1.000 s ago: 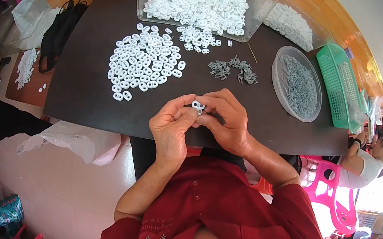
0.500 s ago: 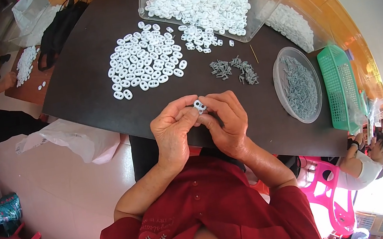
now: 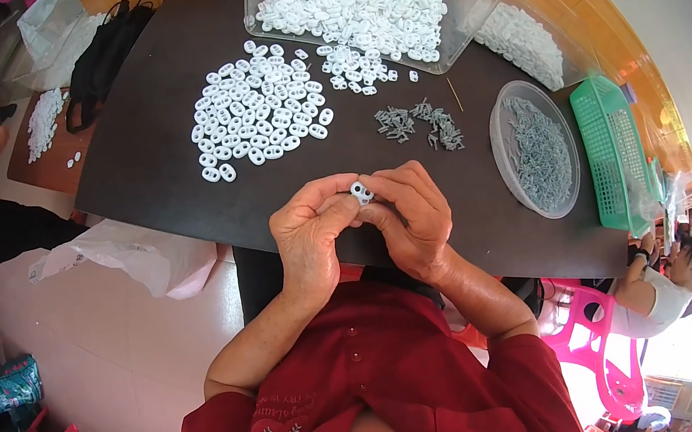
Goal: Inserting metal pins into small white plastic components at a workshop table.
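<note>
Between the fingertips of my left hand [image 3: 305,233] and my right hand [image 3: 412,216] is a small white plastic piece with holes [image 3: 361,192]. Both hands are closed on it, just over the table's near edge. Beyond them lies a spread of white oval two-hole pieces [image 3: 257,112]. To its right is a smaller heap of little white pieces [image 3: 357,68]. Small grey screws [image 3: 397,124] lie in loose clusters to the right of the oval pieces. Whether a screw is also in my fingers is hidden.
A clear bin [image 3: 453,61] of white pieces stands at the back. On the right are a round tub [image 3: 499,151] of grey screws and a green basket [image 3: 598,149]. A thin stick [image 3: 455,95] lies near the bin. Other people sit at left and right.
My hands stay together on the white piece, almost unmoved. The person at the left has raised a hand from the white pieces there. The view has shifted slightly.
</note>
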`<action>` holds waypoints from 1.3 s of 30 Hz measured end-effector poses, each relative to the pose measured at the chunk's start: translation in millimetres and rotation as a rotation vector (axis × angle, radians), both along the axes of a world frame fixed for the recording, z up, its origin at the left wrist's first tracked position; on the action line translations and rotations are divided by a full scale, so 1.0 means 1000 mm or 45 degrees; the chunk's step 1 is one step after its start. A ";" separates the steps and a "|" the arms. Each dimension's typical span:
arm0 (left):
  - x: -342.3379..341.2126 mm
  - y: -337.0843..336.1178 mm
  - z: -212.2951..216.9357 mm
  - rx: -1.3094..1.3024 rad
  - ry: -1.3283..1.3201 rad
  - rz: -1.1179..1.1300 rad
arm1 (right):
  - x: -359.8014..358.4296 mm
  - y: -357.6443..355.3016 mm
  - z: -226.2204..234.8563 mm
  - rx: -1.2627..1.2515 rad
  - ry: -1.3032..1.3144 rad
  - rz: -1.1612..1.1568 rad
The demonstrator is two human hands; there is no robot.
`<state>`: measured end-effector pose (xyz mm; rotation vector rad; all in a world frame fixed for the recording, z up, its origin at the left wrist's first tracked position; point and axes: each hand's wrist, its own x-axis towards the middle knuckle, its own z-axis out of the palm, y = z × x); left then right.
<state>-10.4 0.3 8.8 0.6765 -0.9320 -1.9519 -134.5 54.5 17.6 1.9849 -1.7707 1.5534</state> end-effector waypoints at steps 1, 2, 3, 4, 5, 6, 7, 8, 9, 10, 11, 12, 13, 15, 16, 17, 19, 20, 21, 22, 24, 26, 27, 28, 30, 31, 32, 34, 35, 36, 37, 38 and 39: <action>0.000 -0.001 -0.002 0.000 0.026 -0.021 | -0.001 0.000 0.000 0.009 -0.018 0.010; 0.000 -0.001 -0.003 -0.001 0.052 -0.042 | -0.001 0.001 0.000 0.009 -0.018 0.007; 0.000 -0.001 -0.004 0.000 0.051 -0.045 | -0.002 0.001 0.000 0.019 -0.032 0.013; 0.000 -0.001 -0.005 -0.004 0.048 -0.062 | -0.002 0.001 0.000 0.029 -0.046 0.018; 0.000 0.000 -0.006 -0.008 0.045 -0.080 | -0.003 0.002 0.000 0.030 -0.047 0.015; 0.001 -0.001 -0.005 -0.008 0.044 -0.085 | -0.003 0.002 0.000 0.031 -0.052 0.008; 0.001 -0.001 -0.002 -0.040 0.017 -0.093 | -0.004 0.003 0.000 0.031 -0.058 0.002; 0.001 -0.002 -0.001 -0.073 -0.010 -0.102 | -0.003 0.004 0.001 0.031 -0.059 -0.004; 0.002 -0.002 -0.001 -0.075 -0.011 -0.107 | 0.000 0.004 0.000 0.059 -0.121 -0.015; 0.002 -0.003 -0.002 -0.080 -0.012 -0.105 | 0.001 0.005 0.000 0.087 -0.184 -0.025; 0.002 -0.004 -0.002 -0.086 -0.013 -0.102 | 0.000 0.006 0.000 0.084 -0.186 -0.030; 0.002 -0.005 -0.002 -0.086 -0.014 -0.103 | -0.002 0.007 0.000 0.086 -0.160 -0.020; 0.002 -0.007 -0.001 -0.115 -0.022 -0.112 | -0.003 0.008 0.000 0.088 -0.134 -0.010; 0.002 -0.007 0.000 -0.143 -0.030 -0.121 | -0.002 0.008 0.000 0.084 -0.145 -0.009; 0.002 -0.007 0.002 -0.117 -0.021 -0.120 | -0.002 0.008 0.000 0.082 -0.155 -0.008; 0.002 -0.006 0.003 -0.091 -0.012 -0.119 | -0.001 0.009 0.001 0.083 -0.155 -0.009; 0.001 -0.005 0.001 -0.072 0.025 -0.095 | 0.001 0.010 0.003 0.119 -0.218 0.000; 0.000 -0.004 0.001 -0.052 0.061 -0.073 | 0.002 0.009 0.004 0.118 -0.217 0.003; 0.000 -0.003 0.002 -0.054 0.063 -0.072 | 0.002 0.009 0.004 0.111 -0.186 -0.005; -0.001 -0.003 0.003 -0.041 0.058 -0.056 | 0.002 0.009 0.004 0.103 -0.154 -0.012; -0.001 -0.003 0.004 -0.031 0.054 -0.041 | 0.001 0.008 0.004 0.102 -0.146 -0.006; 0.001 -0.003 0.004 -0.041 0.030 -0.061 | 0.001 0.009 0.002 0.100 -0.140 -0.002; 0.002 -0.003 0.005 -0.044 0.030 -0.058 | 0.001 0.008 0.001 0.076 -0.120 0.004; 0.003 -0.003 0.007 -0.039 0.025 -0.046 | 0.001 0.008 0.000 0.052 -0.100 0.009; 0.004 -0.002 0.009 -0.034 0.021 -0.031 | 0.004 0.008 0.002 0.058 -0.167 -0.003; 0.004 -0.002 0.009 -0.009 0.050 -0.007 | 0.005 0.008 0.003 0.066 -0.233 -0.017; 0.003 -0.001 0.009 0.017 0.079 0.016 | 0.005 0.008 0.002 0.066 -0.232 -0.014; 0.003 0.002 0.010 0.021 0.075 0.029 | 0.004 0.010 0.001 0.078 -0.228 0.013; 0.003 0.003 0.010 0.025 0.070 0.041 | 0.004 0.010 0.002 0.079 -0.226 0.014; 0.003 0.004 0.010 0.027 0.070 0.044 | 0.005 0.009 0.002 0.093 -0.246 0.008; 0.003 0.004 0.009 0.007 0.090 0.050 | 0.005 0.009 0.002 0.108 -0.265 0.003; 0.004 0.004 0.008 -0.013 0.110 0.056 | 0.006 0.009 0.003 0.110 -0.264 0.005; 0.003 0.003 0.008 -0.012 0.112 0.059 | 0.008 0.008 0.006 0.117 -0.280 0.022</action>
